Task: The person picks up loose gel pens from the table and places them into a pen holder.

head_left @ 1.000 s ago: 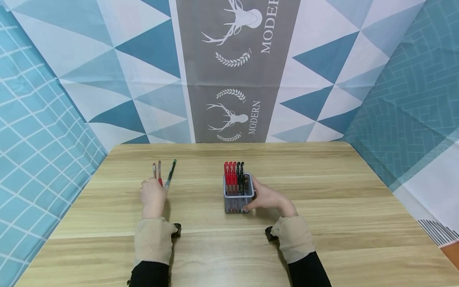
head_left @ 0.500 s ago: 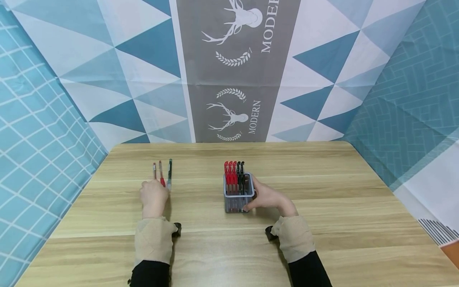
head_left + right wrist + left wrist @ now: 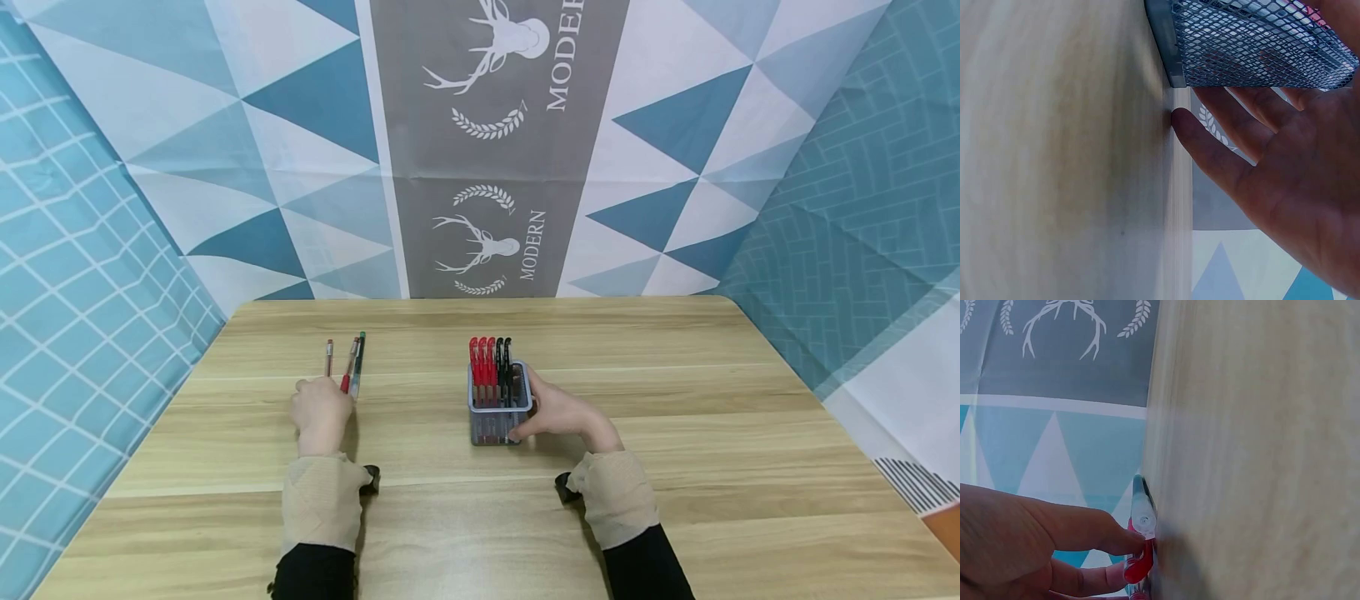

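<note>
In the head view my left hand is over the left of the table, at the near ends of three slim pens. Its thumb and a finger pinch the red pen in the left wrist view. A clear pen with a green end lies against it on the right. To the left lies a thin reddish pen, its near end hidden by the hand. My right hand holds the right side of a mesh pen holder, thumb in front and fingers behind. Red pens and black pens stand upright in it.
The wooden table runs back to a patterned cloth wall. Blue cloth sides flank it. Beige cuffs with black straps cover both wrists.
The red pen's far end has swung right, to beside the green-ended pen. The green-ended pen shifted upright, then tilted slightly right again. The left reddish pen moved slightly right. The right hand stays still.
</note>
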Action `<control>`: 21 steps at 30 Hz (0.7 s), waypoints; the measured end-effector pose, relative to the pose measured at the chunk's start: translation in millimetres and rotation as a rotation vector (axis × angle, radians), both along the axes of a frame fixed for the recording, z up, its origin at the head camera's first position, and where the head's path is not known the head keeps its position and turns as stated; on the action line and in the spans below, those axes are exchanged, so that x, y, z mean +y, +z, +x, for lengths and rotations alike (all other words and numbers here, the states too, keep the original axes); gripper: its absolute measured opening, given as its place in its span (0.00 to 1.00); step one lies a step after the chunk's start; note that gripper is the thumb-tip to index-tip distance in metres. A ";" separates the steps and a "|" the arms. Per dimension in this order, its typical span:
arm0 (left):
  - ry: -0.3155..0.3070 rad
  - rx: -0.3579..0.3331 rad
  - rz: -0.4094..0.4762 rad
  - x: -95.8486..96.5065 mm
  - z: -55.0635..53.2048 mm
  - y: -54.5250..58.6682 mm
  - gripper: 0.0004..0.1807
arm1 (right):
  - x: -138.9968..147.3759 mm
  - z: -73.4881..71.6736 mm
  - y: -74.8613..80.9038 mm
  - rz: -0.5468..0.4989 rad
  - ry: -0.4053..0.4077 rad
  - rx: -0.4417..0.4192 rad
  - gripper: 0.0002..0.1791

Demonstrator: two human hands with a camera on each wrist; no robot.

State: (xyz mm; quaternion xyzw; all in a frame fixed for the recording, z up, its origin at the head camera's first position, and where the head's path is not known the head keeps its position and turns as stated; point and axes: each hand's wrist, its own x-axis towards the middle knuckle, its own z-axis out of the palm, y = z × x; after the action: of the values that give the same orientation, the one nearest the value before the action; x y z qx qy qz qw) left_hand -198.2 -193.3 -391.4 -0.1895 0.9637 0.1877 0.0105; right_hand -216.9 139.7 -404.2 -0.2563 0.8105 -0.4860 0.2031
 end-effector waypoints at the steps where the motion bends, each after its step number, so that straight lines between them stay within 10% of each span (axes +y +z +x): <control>1: 0.012 0.014 0.008 0.3 0.1 0.9 0.20 | 0.2 0.0 0.0 0.000 -0.001 0.000 0.57; 21: 0.193 0.613 0.083 21.0 6.9 42.1 0.09 | -0.4 -0.3 -1.0 0.000 0.001 0.012 0.57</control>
State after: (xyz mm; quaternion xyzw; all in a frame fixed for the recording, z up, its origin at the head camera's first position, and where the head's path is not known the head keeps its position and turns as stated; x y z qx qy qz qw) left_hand -191.3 -172.3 -349.3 -0.2138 0.8912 0.2754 -0.2903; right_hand -217.3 139.3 -405.2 -0.2594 0.8115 -0.4845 0.1985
